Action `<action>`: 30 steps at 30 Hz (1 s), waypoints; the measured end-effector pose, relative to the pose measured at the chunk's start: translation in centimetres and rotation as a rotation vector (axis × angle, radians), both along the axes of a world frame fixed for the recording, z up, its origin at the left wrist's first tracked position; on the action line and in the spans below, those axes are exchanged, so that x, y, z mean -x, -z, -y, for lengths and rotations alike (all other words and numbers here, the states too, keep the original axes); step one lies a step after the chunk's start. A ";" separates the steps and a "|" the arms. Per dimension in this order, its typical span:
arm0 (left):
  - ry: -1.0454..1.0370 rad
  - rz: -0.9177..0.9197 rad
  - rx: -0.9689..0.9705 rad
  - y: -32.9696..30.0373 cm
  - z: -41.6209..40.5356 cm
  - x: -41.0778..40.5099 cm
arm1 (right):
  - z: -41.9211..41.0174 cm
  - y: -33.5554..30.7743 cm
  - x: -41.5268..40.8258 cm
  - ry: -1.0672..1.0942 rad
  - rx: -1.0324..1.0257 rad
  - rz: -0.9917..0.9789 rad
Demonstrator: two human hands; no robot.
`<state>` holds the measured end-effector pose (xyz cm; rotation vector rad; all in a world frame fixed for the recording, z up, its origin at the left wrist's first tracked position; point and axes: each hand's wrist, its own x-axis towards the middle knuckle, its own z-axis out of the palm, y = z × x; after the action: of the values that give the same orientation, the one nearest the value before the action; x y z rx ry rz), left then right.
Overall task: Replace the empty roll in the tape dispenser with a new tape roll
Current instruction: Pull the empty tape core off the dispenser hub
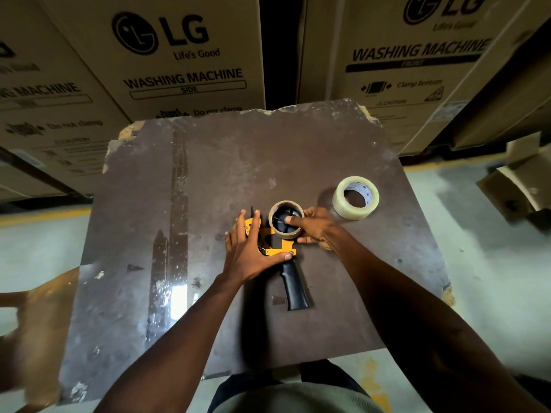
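Stacked brown cardboard washing-machine cartons (185, 55) stand beyond a worn dark brown board tabletop (208, 180). Under both hands lies a yellow metal tape dispenser with a black handle (293, 284), the handle pointing back toward the person. Its hub carries an empty brown cardboard core (286, 219). The left hand (250, 248) lies spread over the yellow frame, fingers straight. The right hand (314, 226) grips the core, 1 finger hooked inside. Just beyond the right hand rests a full roll of clear tape (355, 201).

hands (253, 248) on tape dispenser (278, 248) | empty roll (286, 219) mounted | new tape roll (355, 201) beside
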<state>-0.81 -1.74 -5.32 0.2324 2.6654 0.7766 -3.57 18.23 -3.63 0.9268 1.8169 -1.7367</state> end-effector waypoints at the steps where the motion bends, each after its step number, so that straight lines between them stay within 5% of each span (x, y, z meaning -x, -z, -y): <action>1: -0.002 -0.001 0.000 0.0 0.0 0.0 | 0.0 -0.1 -0.1 0.002 0.011 -0.001; 15: -0.074 -0.051 -0.087 -2.2 -1.9 2.4 | -2.0 -0.4 -1.0 -0.075 0.143 -0.049; 23: -0.111 0.286 0.093 -5.6 -3.1 6.8 | -2.4 0.1 -1.6 0.055 0.306 -0.039; 30: -0.209 0.440 0.015 -2.3 -3.4 8.8 | -2.8 0.1 -1.9 0.077 0.354 -0.052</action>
<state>-9.63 1.69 -2.98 -0.2039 2.2960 0.7657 -1.70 21.00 -3.68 0.8183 1.4512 -2.0606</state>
